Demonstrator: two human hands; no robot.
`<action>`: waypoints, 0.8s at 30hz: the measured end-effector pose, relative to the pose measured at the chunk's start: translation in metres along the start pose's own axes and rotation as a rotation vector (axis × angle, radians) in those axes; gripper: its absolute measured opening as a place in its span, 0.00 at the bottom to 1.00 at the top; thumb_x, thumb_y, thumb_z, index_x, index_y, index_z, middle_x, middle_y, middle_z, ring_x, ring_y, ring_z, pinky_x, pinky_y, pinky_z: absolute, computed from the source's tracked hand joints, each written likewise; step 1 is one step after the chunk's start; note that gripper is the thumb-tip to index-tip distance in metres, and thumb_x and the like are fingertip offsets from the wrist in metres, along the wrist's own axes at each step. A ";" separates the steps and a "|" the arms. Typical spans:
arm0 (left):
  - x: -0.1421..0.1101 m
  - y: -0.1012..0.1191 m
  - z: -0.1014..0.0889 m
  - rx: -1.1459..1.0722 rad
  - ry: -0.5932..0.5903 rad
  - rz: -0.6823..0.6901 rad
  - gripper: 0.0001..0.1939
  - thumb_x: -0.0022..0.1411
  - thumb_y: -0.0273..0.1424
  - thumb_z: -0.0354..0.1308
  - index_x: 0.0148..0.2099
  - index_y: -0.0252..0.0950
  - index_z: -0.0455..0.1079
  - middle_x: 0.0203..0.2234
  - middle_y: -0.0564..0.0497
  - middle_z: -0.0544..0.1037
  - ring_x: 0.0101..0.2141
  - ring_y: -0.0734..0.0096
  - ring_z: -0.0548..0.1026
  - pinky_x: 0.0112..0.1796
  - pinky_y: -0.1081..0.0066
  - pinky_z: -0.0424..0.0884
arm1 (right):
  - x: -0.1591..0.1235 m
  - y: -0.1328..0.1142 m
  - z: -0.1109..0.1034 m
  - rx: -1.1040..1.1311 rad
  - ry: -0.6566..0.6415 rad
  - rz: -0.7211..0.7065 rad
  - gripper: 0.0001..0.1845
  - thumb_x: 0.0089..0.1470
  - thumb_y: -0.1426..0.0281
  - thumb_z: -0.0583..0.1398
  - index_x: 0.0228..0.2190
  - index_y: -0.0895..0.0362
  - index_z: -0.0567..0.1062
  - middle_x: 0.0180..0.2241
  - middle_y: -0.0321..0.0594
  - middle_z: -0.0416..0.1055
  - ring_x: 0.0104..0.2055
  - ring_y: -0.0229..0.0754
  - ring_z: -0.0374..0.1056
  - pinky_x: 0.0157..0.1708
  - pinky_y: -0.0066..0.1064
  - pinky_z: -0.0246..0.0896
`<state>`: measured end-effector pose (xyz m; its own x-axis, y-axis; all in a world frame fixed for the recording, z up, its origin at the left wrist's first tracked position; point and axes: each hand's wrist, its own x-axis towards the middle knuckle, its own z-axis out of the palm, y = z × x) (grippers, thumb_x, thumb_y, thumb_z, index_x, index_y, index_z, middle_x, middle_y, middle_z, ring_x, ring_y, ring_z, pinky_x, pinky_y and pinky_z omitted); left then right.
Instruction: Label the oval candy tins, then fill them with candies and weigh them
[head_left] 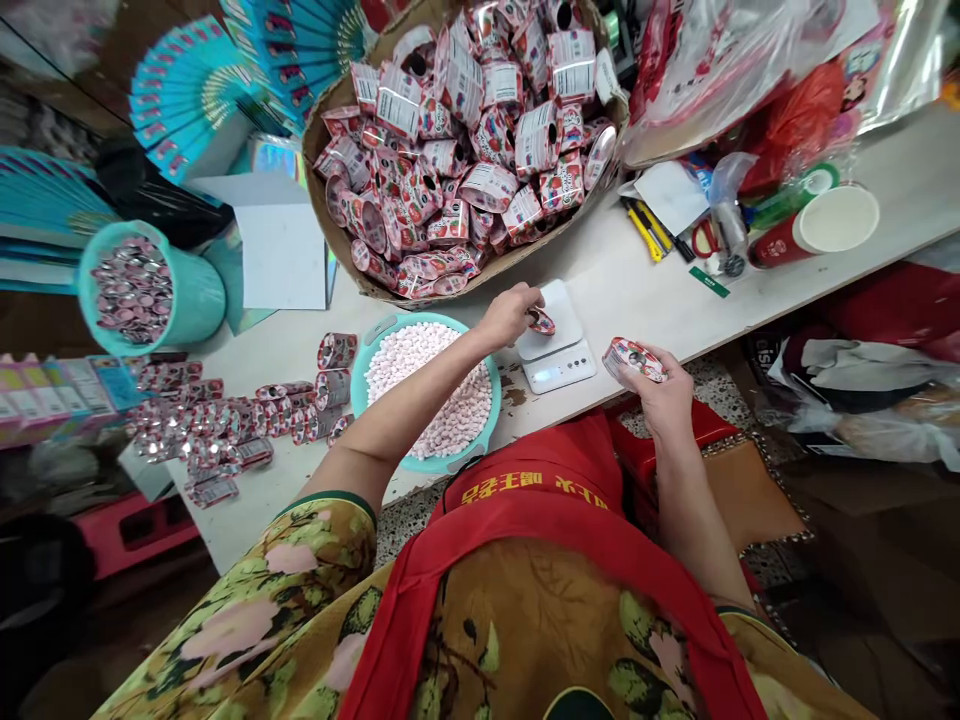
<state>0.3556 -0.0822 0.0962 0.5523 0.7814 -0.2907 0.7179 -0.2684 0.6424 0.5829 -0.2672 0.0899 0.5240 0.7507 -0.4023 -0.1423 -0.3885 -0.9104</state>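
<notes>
My left hand (511, 318) reaches across the basin to a small white digital scale (559, 374). Its fingers are closed on a small oval red-and-silver piece (543, 321), like a lid, at the scale's platform; I cannot tell whether the piece touches it. Off the scale's right side, my right hand (667, 395) grips a red-and-white printed oval container (634, 358) just past the table's front edge. Under my left forearm stands a turquoise basin (359, 375) full of small pale pink pellets (405, 355). What is inside the held container is hidden.
A large cardboard box (319, 215) holds many printed containers. Filled rows of containers (225, 420) stand left on the table (300, 475). A turquoise bucket (202, 300) holds oval lids. Right are a yellow cutter (643, 232), scissors (705, 240) and a paper cup (780, 240).
</notes>
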 end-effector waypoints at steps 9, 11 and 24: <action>-0.021 -0.019 -0.007 0.044 0.002 -0.125 0.07 0.58 0.28 0.63 0.41 0.36 0.75 0.35 0.49 0.77 0.35 0.66 0.72 0.37 0.69 0.64 | 0.009 0.010 -0.004 -0.045 0.026 -0.057 0.30 0.36 0.64 0.73 0.44 0.57 0.80 0.41 0.41 0.80 0.42 0.47 0.77 0.48 0.42 0.73; -0.024 -0.013 -0.003 0.213 -0.028 -0.119 0.12 0.59 0.27 0.64 0.47 0.37 0.75 0.42 0.46 0.76 0.39 0.62 0.74 0.38 0.67 0.65 | 0.009 0.009 -0.001 -0.047 0.026 -0.051 0.30 0.35 0.64 0.73 0.44 0.57 0.80 0.41 0.41 0.80 0.42 0.47 0.77 0.48 0.43 0.73; -0.022 -0.005 0.018 0.332 -0.039 -0.037 0.14 0.70 0.25 0.48 0.47 0.32 0.76 0.50 0.38 0.74 0.48 0.53 0.75 0.40 0.63 0.66 | 0.028 0.006 0.052 -0.081 -0.090 -0.085 0.33 0.33 0.63 0.72 0.45 0.57 0.78 0.42 0.41 0.80 0.43 0.48 0.76 0.49 0.44 0.73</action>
<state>0.3476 -0.1077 0.0869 0.5342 0.7737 -0.3408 0.8333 -0.4138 0.3666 0.5530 -0.2209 0.0688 0.4537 0.8261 -0.3341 -0.0303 -0.3604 -0.9323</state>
